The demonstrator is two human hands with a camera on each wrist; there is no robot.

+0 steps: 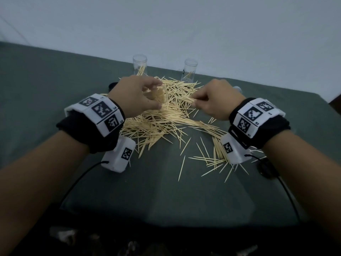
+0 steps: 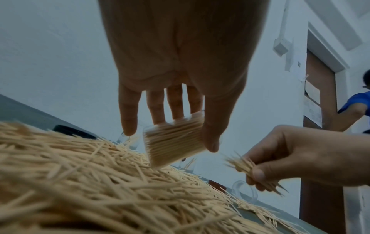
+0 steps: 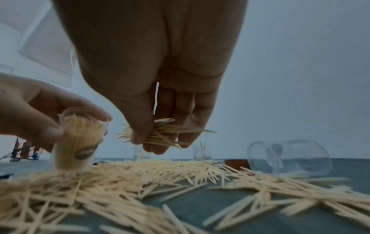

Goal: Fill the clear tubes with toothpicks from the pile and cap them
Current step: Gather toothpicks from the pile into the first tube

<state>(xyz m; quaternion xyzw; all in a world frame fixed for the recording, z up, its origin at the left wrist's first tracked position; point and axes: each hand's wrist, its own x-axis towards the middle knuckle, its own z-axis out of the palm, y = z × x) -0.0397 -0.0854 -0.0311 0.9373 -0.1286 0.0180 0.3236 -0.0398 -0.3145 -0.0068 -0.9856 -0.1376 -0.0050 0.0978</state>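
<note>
Fingers (image 2: 158, 110) of left hand (image 1: 136, 97) curled round a clear tube (image 2: 174, 140), thumb on one side, the rest behind. Tube packed with toothpicks, tilted, mouth turned toward the right hand (image 1: 215, 100), base touching the pile (image 1: 166, 119); likely held so for easy feeding and steadied by the heap. Looks close to full, so probably only a few more will go in before capping.

Right fingers (image 3: 178, 126) pinched on a small bundle (image 3: 160, 133) of toothpicks, thumb pressing it against the fingertips, points aimed at the tube mouth, just beside it and above the pile. Bundle somewhat splayed, so likely to need squaring up to enter cleanly; loose ends could catch on the rim.

Beyond the pile, two upright tubes (image 1: 139, 68) (image 1: 190, 71), uncapped, each holding only a few toothpicks. Right of the pile, one more clear container (image 3: 288, 156) lying on its side. A black cap (image 1: 113, 85) left of the pile, near the left hand; another dark round thing (image 1: 266, 169) at its near right edge, perhaps a cap too, hard to tell.

Pile spread loose over a table (image 1: 46, 89) under dark green cloth, strays scattered toward the near edge. Plain pale wall (image 1: 166, 24) behind. From the left wrist view, a brown door (image 2: 318, 110) and someone's blue sleeve (image 2: 356, 102) off to the side.
</note>
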